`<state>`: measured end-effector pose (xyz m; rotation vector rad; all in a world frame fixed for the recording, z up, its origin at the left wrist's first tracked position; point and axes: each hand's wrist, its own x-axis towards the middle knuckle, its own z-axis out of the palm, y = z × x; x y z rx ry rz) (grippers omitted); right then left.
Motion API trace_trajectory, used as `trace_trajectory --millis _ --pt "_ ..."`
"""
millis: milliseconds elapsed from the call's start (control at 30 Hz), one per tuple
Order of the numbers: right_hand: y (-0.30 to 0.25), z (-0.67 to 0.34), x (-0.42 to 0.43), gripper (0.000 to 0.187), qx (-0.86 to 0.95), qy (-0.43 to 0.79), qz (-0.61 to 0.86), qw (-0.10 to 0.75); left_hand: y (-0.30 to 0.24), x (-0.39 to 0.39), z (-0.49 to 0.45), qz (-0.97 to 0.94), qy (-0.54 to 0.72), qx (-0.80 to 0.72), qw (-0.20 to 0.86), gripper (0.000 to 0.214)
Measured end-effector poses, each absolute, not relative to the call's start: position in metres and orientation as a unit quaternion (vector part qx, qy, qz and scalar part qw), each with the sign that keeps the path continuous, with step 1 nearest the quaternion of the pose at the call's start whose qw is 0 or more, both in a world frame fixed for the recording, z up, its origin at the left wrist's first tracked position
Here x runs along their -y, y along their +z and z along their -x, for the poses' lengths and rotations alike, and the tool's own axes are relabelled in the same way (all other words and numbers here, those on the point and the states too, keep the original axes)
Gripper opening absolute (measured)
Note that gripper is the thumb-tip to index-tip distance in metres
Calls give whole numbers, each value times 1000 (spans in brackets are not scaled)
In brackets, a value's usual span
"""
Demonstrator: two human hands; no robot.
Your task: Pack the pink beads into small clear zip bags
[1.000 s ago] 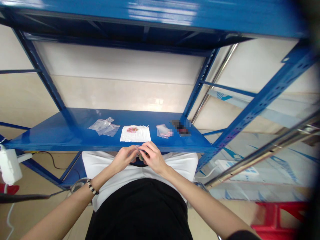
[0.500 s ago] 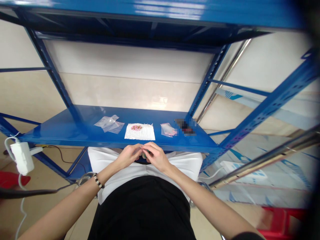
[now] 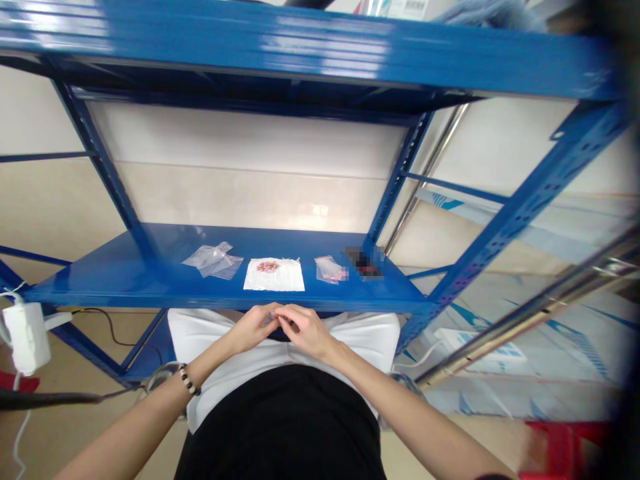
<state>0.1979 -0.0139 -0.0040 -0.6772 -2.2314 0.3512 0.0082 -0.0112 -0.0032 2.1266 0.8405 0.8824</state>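
My left hand (image 3: 254, 327) and my right hand (image 3: 306, 331) meet over my lap, just in front of the shelf's near edge. Both have their fingers pinched together, the tips touching or nearly so. A small, pale, see-through bit shows between them, too small to name. Beyond the hands lies a white cloth-like pouch (image 3: 285, 280) with a heap of small pink and golden beads (image 3: 267, 267) on it. To its left are several clear plastic bags (image 3: 220, 265), overlapping. Right of the pouch lies another clear bag (image 3: 327, 269) with pink bits at its corner.
The blue metal shelf (image 3: 150, 267) spans the front, with a second blue shelf (image 3: 200, 40) above. A dark, blurred-out object (image 3: 365, 262) lies at its right end. At left hangs a white power adapter (image 3: 27, 339) with cables. A red stool (image 3: 555, 447) stands low at right.
The view has tilted up a little, so the top shelf shows more and everything sits lower. My hands remain together, the fingers shifted slightly.
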Motion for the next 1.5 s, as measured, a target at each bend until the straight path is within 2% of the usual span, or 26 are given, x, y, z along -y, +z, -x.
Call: trace_trajectory --millis 233,400,533,767,933,1233,1500 --pt "-7 -199 11 35 878 144 251 381 1 14 -7 -825 326 -339 314 24" --pt "-5 -200 9 44 888 166 253 346 0 14 -8 -827 319 -358 295 28" --pt "-2 -201 10 46 898 165 265 311 -2 15 -8 -831 313 -379 259 27" --pt "1 -201 13 51 909 152 248 299 -6 14 -7 -835 287 -394 254 24" --pt "3 -201 14 46 927 145 232 256 -9 14 -6 -851 280 -386 220 25" --pt "-13 -195 22 29 953 93 233 168 -11 21 -8 -916 151 -370 45 20" --pt "-29 -192 28 14 958 47 268 90 -18 25 -17 -939 113 -325 16 14"
